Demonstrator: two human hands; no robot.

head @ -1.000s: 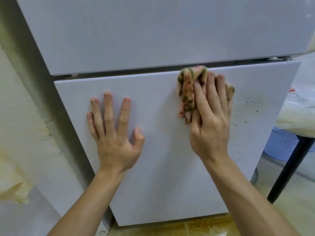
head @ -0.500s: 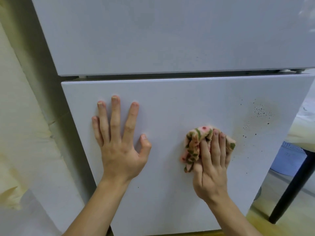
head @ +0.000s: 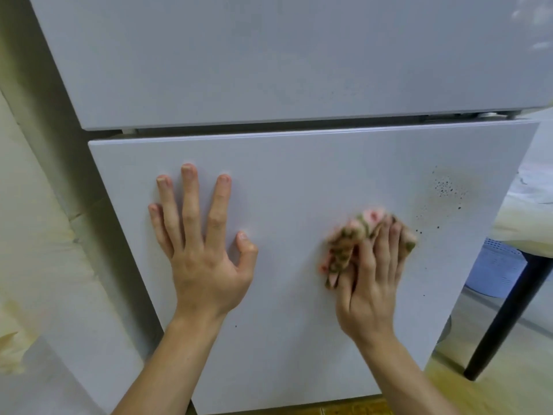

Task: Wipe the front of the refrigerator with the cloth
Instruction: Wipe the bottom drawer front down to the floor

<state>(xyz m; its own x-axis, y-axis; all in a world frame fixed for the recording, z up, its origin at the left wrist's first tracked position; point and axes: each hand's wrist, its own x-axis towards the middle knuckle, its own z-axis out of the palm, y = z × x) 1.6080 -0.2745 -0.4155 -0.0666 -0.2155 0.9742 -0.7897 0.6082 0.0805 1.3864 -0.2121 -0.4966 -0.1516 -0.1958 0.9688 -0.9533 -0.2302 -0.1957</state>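
The white refrigerator fills the view, with its upper door point(head: 239, 61) above a gap and its lower door point(head: 299, 169) below. My right hand point(head: 371, 292) presses a bunched pink and green floral cloth point(head: 344, 247) against the lower door, right of centre, with fingers laid straight over it; the thumb is hidden. The cloth looks motion-blurred. My left hand point(head: 203, 259) lies flat on the same door to the left, fingers spread. A patch of dark specks point(head: 446, 190) with a brownish haze sits just above and to the right of the cloth.
A black table leg point(head: 508, 319) stands to the right of the refrigerator, with a pale blue basket point(head: 493, 265) behind it. A cream wall or sheet point(head: 36, 235) lies to the left. Yellowish floor point(head: 493, 393) shows at the bottom right.
My right hand carried the cloth down from the lower door's top edge to its middle, then shifted slightly. My left hand stayed flat in place.
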